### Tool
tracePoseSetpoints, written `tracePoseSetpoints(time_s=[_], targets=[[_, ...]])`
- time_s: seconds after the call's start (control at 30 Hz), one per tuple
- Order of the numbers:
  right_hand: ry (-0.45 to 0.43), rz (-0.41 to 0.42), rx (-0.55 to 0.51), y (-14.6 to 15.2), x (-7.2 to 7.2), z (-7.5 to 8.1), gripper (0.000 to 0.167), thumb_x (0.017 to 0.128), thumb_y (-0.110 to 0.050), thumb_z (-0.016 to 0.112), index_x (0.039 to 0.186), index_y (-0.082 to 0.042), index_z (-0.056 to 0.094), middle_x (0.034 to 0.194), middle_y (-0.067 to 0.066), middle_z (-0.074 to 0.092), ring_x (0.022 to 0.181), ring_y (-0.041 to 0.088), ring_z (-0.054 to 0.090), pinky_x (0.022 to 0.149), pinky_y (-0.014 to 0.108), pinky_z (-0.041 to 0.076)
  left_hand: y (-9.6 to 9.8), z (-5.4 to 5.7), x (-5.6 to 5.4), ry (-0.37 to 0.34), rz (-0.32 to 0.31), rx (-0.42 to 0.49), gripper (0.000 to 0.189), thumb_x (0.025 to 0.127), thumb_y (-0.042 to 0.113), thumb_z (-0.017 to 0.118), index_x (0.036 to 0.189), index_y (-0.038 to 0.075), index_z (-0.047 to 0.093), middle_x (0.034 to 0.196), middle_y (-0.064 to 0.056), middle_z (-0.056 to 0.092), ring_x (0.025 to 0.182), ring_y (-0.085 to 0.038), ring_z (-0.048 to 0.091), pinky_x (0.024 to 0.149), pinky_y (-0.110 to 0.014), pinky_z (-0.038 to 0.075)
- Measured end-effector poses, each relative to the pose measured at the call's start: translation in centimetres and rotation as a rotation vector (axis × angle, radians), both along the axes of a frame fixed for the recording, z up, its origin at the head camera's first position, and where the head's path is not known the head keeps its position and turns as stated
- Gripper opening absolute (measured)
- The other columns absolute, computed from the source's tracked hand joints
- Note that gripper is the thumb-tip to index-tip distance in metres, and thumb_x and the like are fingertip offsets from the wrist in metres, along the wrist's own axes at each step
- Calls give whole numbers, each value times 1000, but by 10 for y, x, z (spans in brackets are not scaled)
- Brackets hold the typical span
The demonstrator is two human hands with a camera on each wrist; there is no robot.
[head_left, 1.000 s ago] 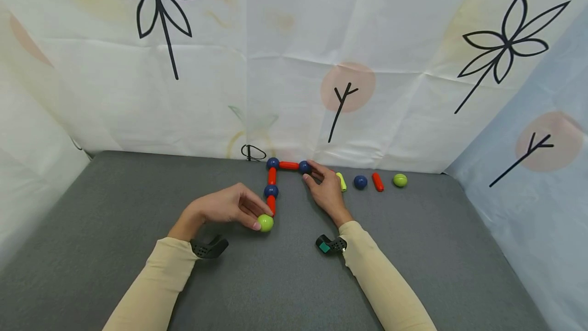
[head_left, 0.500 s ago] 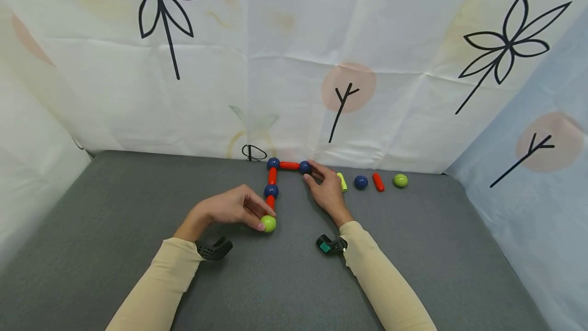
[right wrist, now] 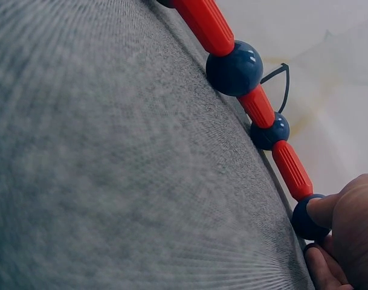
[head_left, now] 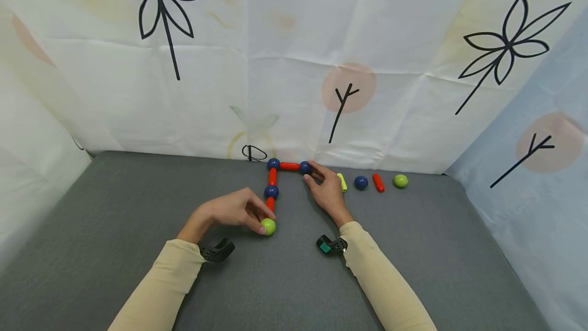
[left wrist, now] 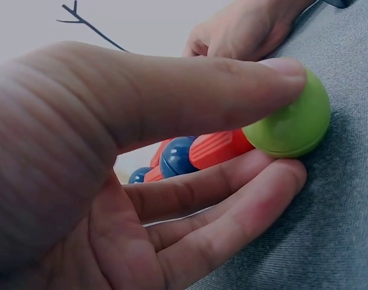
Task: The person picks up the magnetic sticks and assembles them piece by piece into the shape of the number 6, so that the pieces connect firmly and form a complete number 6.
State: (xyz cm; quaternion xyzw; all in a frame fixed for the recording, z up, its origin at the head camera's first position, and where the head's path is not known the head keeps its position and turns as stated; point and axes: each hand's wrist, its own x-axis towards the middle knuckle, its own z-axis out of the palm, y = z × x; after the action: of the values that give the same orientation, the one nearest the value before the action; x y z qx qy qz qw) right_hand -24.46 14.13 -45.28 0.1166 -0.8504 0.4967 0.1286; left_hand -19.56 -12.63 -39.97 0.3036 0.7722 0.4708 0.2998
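Note:
My left hand point(head_left: 235, 210) pinches a glossy green ball point(head_left: 269, 227) between thumb and fingers. In the left wrist view the green ball point(left wrist: 304, 121) touches the end of a ribbed red rod point(left wrist: 217, 150). From that rod point(head_left: 270, 204) an L-shaped chain of red rods and blue balls runs back, through a middle blue ball point(head_left: 271, 191) to a corner blue ball point(head_left: 273, 164), then right along another red rod point(head_left: 290, 166). At the chain's right end my right hand point(head_left: 328, 192) holds a blue ball point(head_left: 305, 167), its thumb against it in the right wrist view.
Right of my right hand lie a yellow-green rod point(head_left: 342, 182), partly hidden by that hand, a loose blue ball point(head_left: 361, 183), a red rod point(head_left: 378, 182) and another green ball point(head_left: 400, 181). The grey tabletop point(head_left: 294, 280) meets a printed white cloth point(head_left: 285, 101) behind.
My left hand has shifted slightly right and toward me with the green ball, which now lines up below the red rod. My right hand stays at the blue ball.

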Motion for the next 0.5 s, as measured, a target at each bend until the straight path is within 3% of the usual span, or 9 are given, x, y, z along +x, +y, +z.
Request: tracePoseSetpoints(time_s=[0.23,0.5], targets=[[2,3,-5,0,0,0,44,94,-3,72,137,-3,64,138,18,61,118,31,65,98,38,51,2,0,1,23,2,-2,29,84,3,82,112,-4,76,89,-5,74,81,-18,67,74,-28,55],[7,6,-8,0,0,-1,44,94,-3,72,137,-4,64,138,18,61,118,32,65,98,38,51,2,2,2,53,27,-29,26,83,5,84,108,0,78,86,-3,72,78,-17,64,70,-28,53]])
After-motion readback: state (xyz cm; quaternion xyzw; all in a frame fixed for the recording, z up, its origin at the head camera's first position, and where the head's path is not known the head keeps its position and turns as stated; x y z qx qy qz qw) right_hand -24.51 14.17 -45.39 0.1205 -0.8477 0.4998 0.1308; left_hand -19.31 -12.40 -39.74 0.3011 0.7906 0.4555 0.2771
